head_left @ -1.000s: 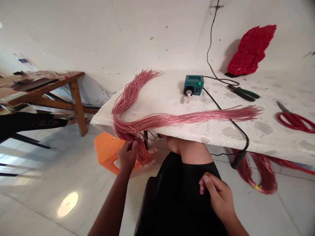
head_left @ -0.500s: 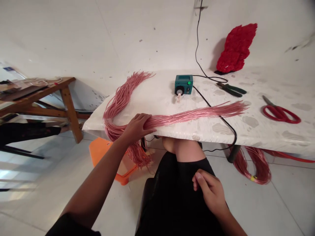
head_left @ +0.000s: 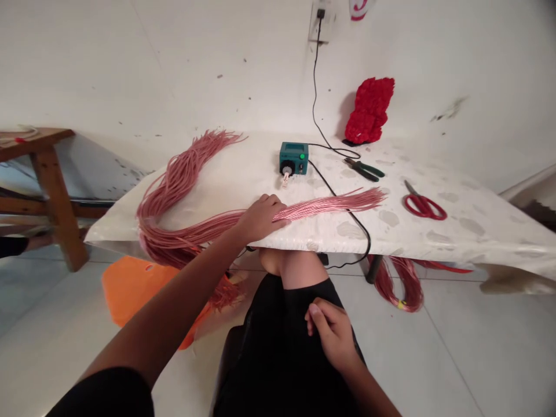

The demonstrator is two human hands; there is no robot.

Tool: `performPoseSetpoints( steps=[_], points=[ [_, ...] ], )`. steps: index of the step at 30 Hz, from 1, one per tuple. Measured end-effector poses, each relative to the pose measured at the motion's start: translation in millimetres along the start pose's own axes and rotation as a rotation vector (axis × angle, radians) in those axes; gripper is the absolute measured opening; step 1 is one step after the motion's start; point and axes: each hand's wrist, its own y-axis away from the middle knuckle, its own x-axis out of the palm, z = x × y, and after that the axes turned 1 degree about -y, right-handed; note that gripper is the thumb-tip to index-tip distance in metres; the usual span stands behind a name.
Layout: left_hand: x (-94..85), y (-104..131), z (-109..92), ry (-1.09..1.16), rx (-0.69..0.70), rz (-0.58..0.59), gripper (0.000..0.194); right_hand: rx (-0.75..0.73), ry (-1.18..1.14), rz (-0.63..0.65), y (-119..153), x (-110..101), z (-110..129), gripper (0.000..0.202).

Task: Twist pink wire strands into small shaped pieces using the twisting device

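Head view, at a cloth-covered table: what occupies the two hands?

"The left hand lies across a bundle of pink strands by the table's front edge, thumb to the near side, fingers partly bent; from where I stand, I cannot tell how firmly it grips."

"And the right hand?"

"Curled closed over the lap, nothing showing in it."

"Which step is this?"

"Steadying or taking hold of the bundle, I'd judge. The next move seems to call for fingers closed right round it, so no strand strays."

"What stands in the way?"

"A black cable from a green box passes beneath the strands and could snag. Leftward, more strands curve toward the wall; others hang near an orange stool, liable to tangle. Pliers and red-handled scissors lie to the right, apart from the bundle. Beyond the pliers stands a red fluffy object; a tied coil shows below the table."
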Motion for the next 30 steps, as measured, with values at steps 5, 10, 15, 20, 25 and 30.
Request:
performPoseSetpoints(
  steps=[5,10,15,20,25,30],
  points=[
    [16.1,-43,-29,-0.010,0.002,-0.012,0.034,-0.003,-0.006,-0.015,-2,0,0,0.043],
    [27.2,-68,-52,-0.036,-0.052,-0.008,0.037,-0.003,0.007,-0.025,-3,0,3,0.043],
    [30.9,-95,-80,-0.057,-0.095,0.051,0.021,-0.005,-0.014,-0.032,-3,0,4,0.044],
    [32.3,-117,-100,-0.074,-0.146,0.125,0.025,0.002,-0.018,-0.033,-4,0,4,0.045],
    [23.7,-127,-103,-0.084,-0.162,0.090,0.022,-0.010,-0.029,-0.049,-6,1,3,0.047],
    [8.4,-150,-108,-0.068,-0.187,-0.049,0.023,-0.006,-0.045,-0.064,-7,1,1,0.048]
  ],
)
